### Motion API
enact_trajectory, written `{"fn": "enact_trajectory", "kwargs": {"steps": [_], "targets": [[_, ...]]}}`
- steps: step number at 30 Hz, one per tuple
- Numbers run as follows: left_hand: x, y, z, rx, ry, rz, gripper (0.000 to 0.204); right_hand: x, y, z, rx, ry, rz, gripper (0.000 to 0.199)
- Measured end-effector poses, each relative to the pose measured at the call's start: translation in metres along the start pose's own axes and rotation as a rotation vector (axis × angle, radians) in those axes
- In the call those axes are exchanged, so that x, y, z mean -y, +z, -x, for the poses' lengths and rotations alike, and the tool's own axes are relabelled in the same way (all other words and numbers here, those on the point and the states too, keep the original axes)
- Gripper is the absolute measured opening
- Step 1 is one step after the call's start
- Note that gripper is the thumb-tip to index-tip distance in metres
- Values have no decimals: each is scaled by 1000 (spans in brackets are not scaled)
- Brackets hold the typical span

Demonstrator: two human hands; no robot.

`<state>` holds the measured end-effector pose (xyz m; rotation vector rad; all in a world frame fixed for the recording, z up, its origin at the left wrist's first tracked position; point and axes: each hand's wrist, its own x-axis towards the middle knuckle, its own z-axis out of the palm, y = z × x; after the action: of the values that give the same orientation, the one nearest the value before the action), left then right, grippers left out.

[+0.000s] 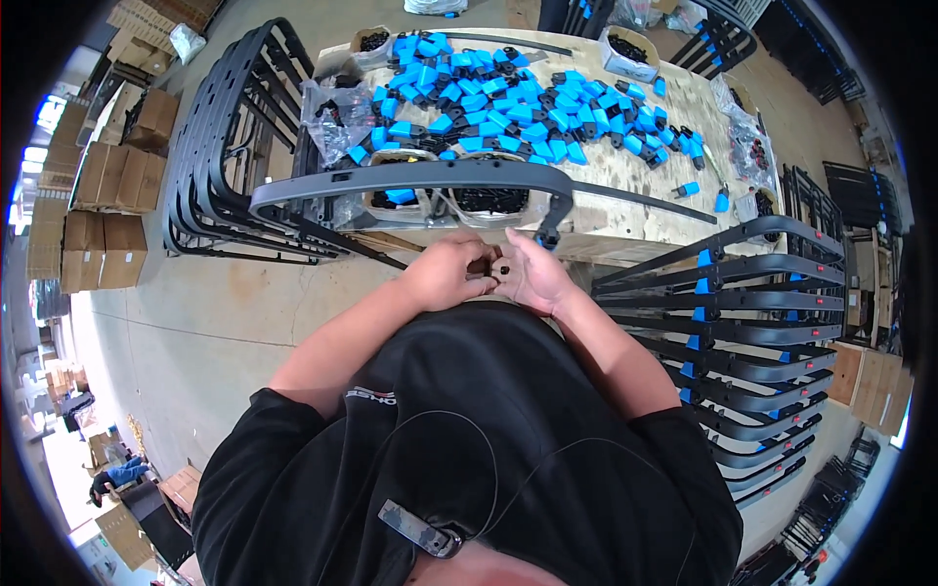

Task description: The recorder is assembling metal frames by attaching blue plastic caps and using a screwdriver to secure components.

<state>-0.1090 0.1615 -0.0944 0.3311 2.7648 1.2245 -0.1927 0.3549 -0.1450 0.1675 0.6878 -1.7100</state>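
Observation:
Close in front of my chest, both hands meet over small black pieces. My left hand [445, 275] is closed, its thumb and fingertips bent towards the right hand's fingers; what they pinch is too small to make out. My right hand [537, 277] is turned palm up with curled fingers, holding a small black part [504, 271] at the fingers. Just beyond them, a dark grey bent tube frame [420, 176] crosses the table's near edge. Under its bar are a box of small black parts [490, 198] and a second box [399, 207] with a blue piece in it.
Many blue-and-black plastic pieces [508, 107] cover the wooden table [625, 210]. Stacked black frames stand on the left [210, 176], and another stack with blue pieces [762, 332] rises at my right. Parts boxes [630, 51] and plastic bags [337, 122] line the table. Cartons [107, 176] stand farther left.

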Motion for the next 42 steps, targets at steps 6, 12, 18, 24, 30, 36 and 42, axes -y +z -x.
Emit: {"fn": "enact_trajectory", "kwargs": {"steps": [6, 12, 18, 24, 30, 36, 42], "targets": [[35, -55, 53, -24, -51, -120, 36, -38, 58, -59, -43, 10, 91, 46], [110, -96, 123, 16, -38, -199, 27, -95, 111, -134, -150, 27, 90, 39], [151, -142, 180, 46, -230, 47, 23, -133, 169, -182, -174, 129, 211, 37], [192, -146, 243, -199, -462, 394, 18, -106, 156, -239, -627, -47, 889, 26], [214, -147, 271, -159, -789, 728, 12, -42, 123, -279, -792, -164, 2292, 52], [230, -144, 282, -249, -764, 864, 8, -31, 144, -286, -697, -132, 2377, 39], [238, -143, 284, -223, -764, 1052, 16, -45, 160, -240, -749, 8, 1280, 30]]}}
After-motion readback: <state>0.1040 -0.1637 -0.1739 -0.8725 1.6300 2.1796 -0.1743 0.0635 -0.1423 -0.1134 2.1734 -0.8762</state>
